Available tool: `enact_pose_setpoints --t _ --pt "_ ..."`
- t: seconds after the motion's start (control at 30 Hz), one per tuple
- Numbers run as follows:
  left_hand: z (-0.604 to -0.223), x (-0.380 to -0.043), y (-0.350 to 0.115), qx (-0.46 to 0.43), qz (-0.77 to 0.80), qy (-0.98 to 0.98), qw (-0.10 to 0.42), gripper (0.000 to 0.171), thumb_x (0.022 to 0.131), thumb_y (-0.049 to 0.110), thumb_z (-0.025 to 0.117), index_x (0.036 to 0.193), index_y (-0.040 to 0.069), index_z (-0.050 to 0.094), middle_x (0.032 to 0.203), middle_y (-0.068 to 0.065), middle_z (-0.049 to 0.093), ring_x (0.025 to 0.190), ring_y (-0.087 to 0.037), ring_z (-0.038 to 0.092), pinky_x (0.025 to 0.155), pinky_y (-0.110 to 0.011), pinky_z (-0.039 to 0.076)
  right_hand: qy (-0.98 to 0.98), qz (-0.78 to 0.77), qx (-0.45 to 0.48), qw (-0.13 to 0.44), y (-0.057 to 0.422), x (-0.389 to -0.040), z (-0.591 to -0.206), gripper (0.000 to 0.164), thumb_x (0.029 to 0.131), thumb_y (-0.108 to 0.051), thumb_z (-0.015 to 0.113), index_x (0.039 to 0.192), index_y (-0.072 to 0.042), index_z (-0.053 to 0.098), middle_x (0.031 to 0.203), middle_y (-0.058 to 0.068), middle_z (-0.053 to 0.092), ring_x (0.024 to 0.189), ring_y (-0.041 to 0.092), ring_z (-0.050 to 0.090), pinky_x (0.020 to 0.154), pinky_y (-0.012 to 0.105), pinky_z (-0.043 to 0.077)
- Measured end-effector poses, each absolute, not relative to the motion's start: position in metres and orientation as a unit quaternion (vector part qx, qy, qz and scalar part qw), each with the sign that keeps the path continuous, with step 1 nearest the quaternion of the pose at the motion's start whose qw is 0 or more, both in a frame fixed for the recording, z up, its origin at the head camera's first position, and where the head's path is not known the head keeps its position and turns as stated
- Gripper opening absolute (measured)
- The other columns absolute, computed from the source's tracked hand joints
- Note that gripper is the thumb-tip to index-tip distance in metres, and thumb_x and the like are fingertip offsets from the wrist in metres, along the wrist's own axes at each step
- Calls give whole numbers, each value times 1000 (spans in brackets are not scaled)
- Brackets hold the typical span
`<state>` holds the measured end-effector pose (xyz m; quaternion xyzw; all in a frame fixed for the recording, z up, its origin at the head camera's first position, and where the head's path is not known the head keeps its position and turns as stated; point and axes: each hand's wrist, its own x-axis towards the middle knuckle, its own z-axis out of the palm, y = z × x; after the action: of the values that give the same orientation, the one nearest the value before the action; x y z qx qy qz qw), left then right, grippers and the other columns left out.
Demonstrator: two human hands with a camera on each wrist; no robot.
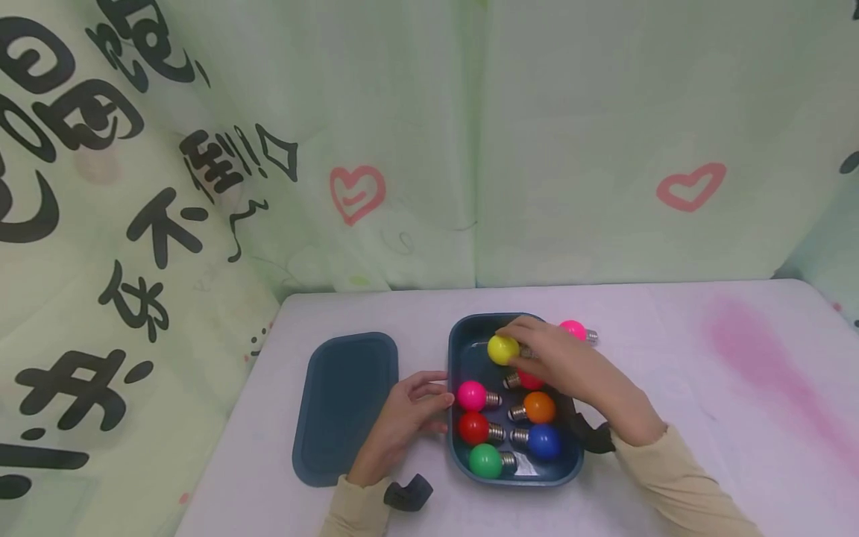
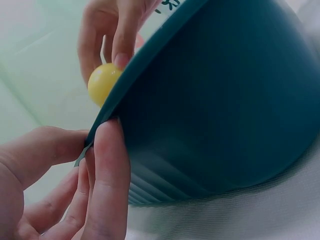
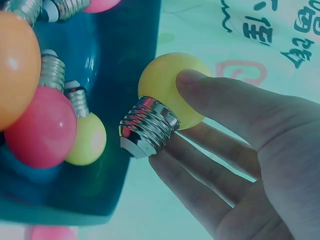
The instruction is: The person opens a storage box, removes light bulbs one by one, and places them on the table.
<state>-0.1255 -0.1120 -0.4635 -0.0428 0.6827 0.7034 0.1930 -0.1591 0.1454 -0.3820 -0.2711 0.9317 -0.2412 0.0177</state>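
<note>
A yellow light bulb is pinched between the thumb and fingers of my right hand over the far end of a deep blue-green box. Its silver screw base shows bare in the right wrist view. My left hand pinches the box's left rim between thumb and fingers. Inside the box lie a pink bulb, red bulb, green bulb, blue bulb and orange bulb. A second yellow bulb lies there too, hidden by my right hand in the head view.
A flat blue-green lid lies on the white table left of the box. Another pink bulb rests on the tabletop beyond the box's far right corner. A printed curtain hangs behind the table.
</note>
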Motion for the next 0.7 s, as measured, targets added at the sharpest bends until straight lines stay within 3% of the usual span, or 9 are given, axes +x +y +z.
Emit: enact_pose_setpoints --t 0.7 --pt "-467 -126 -112 -41 710 676 191 47 88 19 76 130 6 60 110 -10 69 92 -18 67 69 -31 61 943 -216 -252 -32 184 -153 -380 43 82 -6 80 121 -2 65 114 11 66 104 32 66 88 48 57"
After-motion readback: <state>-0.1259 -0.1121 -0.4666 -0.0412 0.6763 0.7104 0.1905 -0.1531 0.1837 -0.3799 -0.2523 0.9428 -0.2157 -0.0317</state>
